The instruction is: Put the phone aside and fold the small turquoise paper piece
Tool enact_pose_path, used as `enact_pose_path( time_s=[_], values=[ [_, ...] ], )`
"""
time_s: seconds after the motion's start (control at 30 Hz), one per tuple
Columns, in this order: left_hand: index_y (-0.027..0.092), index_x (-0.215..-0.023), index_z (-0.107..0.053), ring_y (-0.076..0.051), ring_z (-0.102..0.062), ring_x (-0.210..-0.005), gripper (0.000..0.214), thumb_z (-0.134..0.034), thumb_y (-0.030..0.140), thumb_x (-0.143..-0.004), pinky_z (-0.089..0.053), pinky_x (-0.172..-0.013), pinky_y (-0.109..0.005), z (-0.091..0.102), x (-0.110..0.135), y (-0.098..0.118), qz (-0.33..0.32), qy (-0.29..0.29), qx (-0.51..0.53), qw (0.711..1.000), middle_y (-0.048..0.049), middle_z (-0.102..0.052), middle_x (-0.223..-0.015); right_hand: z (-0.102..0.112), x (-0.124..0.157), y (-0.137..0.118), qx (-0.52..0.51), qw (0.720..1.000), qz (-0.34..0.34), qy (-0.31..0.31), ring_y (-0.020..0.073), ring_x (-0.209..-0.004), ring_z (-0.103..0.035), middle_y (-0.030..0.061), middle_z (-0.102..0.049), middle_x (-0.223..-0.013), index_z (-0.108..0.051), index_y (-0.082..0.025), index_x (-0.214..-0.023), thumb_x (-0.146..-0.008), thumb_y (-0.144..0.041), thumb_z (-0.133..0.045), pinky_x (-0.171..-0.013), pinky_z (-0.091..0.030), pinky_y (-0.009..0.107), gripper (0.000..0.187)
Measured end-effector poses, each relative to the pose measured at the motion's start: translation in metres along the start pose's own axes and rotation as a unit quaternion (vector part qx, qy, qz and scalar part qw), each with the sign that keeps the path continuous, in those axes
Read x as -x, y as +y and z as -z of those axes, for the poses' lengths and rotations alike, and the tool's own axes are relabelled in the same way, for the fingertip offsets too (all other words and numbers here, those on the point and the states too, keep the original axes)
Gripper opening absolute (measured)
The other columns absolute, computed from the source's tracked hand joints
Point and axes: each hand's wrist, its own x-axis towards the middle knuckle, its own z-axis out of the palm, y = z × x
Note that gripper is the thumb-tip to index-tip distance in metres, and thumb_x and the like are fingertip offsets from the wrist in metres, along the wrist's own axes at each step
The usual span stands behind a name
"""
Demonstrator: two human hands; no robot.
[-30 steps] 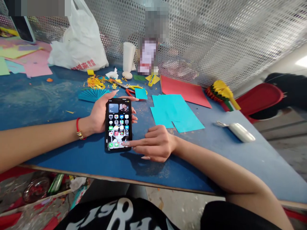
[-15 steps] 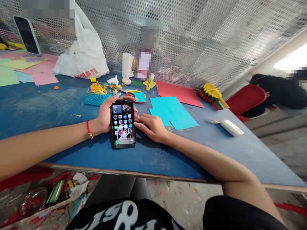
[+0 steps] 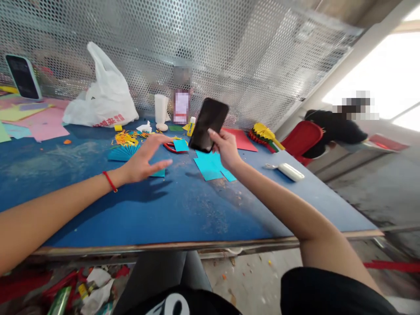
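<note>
A dark smartphone (image 3: 209, 124) is gripped at its lower right edge by my right hand (image 3: 226, 146), tilted and raised above the table with its screen dark. My left hand (image 3: 141, 159) hovers open over the table, fingers spread, holding nothing. Under and beside it lie a pleated blue paper fan (image 3: 122, 152) and a blue paper scrap (image 3: 159, 173). Just past its fingertips are a small blue paper square (image 3: 180, 145) and the red handles of scissors (image 3: 172, 148). Blue paper sheets (image 3: 207, 166) lie below the phone, partly hidden by my right hand.
Along the metal mesh stand a white plastic bag (image 3: 101, 98), a white cup (image 3: 161, 109), another phone (image 3: 181, 106) and a glue stick (image 3: 191, 126). Red paper (image 3: 244, 141), a yellow folded-paper piece (image 3: 264, 134) and a white power bank (image 3: 290, 172) lie rightward. A person (image 3: 334, 124) sits beyond.
The phone has passed from my left hand to my right, moved up and rightward, and its lit screen has gone dark. My left hand has let go and opened. The view has shifted.
</note>
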Motion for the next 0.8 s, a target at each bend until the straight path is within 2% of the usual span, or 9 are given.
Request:
enact_pose_path(
  time_s=[0.07, 0.1, 0.2, 0.3, 0.37, 0.47, 0.57, 0.63, 0.8],
  values=[
    [0.026, -0.137, -0.068, -0.038, -0.043, -0.147, 0.051, -0.073, 0.051, -0.093, -0.025, -0.127, -0.056, 0.003, 0.000, -0.010, -0.038, -0.143, -0.128, 0.981, -0.0132, -0.053, -0.157, 0.017, -0.034, 0.023, 0.039, 0.995, -0.042, 0.086, 0.0167, -0.057, -0.058, 0.0002, -0.061, -0.062, -0.066, -0.020, -0.091, -0.099, -0.076, -0.042, -0.054, -0.049, 0.032, 0.061],
    [0.026, -0.137, -0.069, -0.039, -0.042, -0.149, 0.050, -0.069, 0.052, -0.095, -0.024, -0.127, -0.058, 0.003, 0.000, -0.014, -0.036, -0.192, -0.157, 0.968, -0.0137, -0.052, -0.160, 0.022, -0.049, 0.034, 0.060, 0.990, -0.062, 0.116, 0.0189, -0.064, -0.062, 0.0015, -0.062, -0.065, -0.066, -0.019, -0.093, -0.102, -0.069, -0.042, -0.060, -0.052, 0.033, 0.056],
    [0.027, -0.144, -0.066, -0.039, -0.047, -0.146, 0.055, -0.058, 0.059, -0.099, -0.030, -0.123, -0.060, 0.003, 0.002, -0.023, 0.000, -0.254, -0.179, 0.951, -0.0139, -0.055, -0.159, 0.029, -0.087, 0.063, 0.124, 0.972, -0.113, 0.165, 0.0254, -0.089, -0.068, 0.0052, -0.067, -0.080, -0.066, -0.018, -0.092, -0.098, -0.045, -0.058, -0.084, -0.054, 0.039, 0.029],
    [0.037, -0.139, -0.068, -0.040, -0.056, -0.132, 0.058, -0.065, 0.066, -0.088, -0.038, -0.115, -0.062, 0.006, 0.001, -0.025, 0.018, -0.242, -0.169, 0.955, -0.0084, -0.067, -0.145, 0.019, -0.113, 0.085, 0.169, 0.958, -0.151, 0.177, 0.0294, -0.109, -0.066, 0.0086, -0.071, -0.097, -0.066, -0.018, -0.089, -0.089, -0.029, -0.069, -0.102, -0.047, 0.045, 0.011],
    [0.041, -0.125, -0.074, -0.041, -0.059, -0.121, 0.054, -0.074, 0.067, -0.078, -0.042, -0.108, -0.060, 0.011, -0.002, -0.023, 0.038, -0.214, -0.158, 0.963, -0.0062, -0.073, -0.131, 0.007, -0.127, 0.097, 0.182, 0.950, -0.172, 0.185, 0.0304, -0.113, -0.064, 0.0114, -0.072, -0.104, -0.067, -0.018, -0.090, -0.091, -0.030, -0.068, -0.105, -0.044, 0.046, 0.012],
    [0.035, -0.107, -0.077, -0.035, -0.062, -0.104, 0.052, -0.081, 0.070, -0.069, -0.048, -0.097, -0.052, 0.019, -0.007, -0.017, 0.088, -0.187, -0.151, 0.967, -0.0074, -0.073, -0.114, -0.010, -0.145, 0.112, 0.183, 0.940, -0.202, 0.205, 0.0307, -0.115, -0.064, 0.0153, -0.072, -0.112, -0.068, -0.017, -0.097, -0.099, -0.035, -0.059, -0.105, -0.044, 0.045, 0.021],
    [0.024, -0.102, -0.071, -0.025, -0.063, -0.084, 0.055, -0.081, 0.070, -0.073, -0.049, -0.079, -0.038, 0.019, -0.008, -0.011, 0.168, -0.188, -0.157, 0.955, -0.0062, -0.068, -0.101, -0.016, -0.163, 0.128, 0.171, 0.934, -0.229, 0.212, 0.0298, -0.115, -0.065, 0.0153, -0.073, -0.116, -0.070, -0.016, -0.101, -0.101, -0.034, -0.056, -0.104, -0.045, 0.044, 0.022],
    [0.022, -0.097, -0.066, -0.020, -0.059, -0.070, 0.053, -0.081, 0.068, -0.076, -0.043, -0.067, -0.032, 0.016, -0.007, -0.009, 0.226, -0.192, -0.153, 0.943, -0.0026, -0.065, -0.086, -0.015, -0.173, 0.141, 0.162, 0.932, -0.247, 0.212, 0.0293, -0.115, -0.066, 0.0146, -0.073, -0.116, -0.070, -0.016, -0.103, -0.100, -0.031, -0.058, -0.103, -0.046, 0.044, 0.020],
    [0.023, -0.077, -0.059, -0.019, -0.052, -0.059, 0.050, -0.073, 0.071, -0.081, -0.033, -0.057, -0.031, 0.004, -0.001, -0.011, 0.281, -0.193, -0.114, 0.933, -0.0009, -0.062, -0.066, -0.006, -0.187, 0.171, 0.144, 0.933, -0.265, 0.197, 0.0238, -0.111, -0.069, 0.0097, -0.072, -0.122, -0.069, -0.015, -0.118, -0.102, -0.035, -0.065, -0.100, -0.055, 0.046, 0.026]
  ],
)
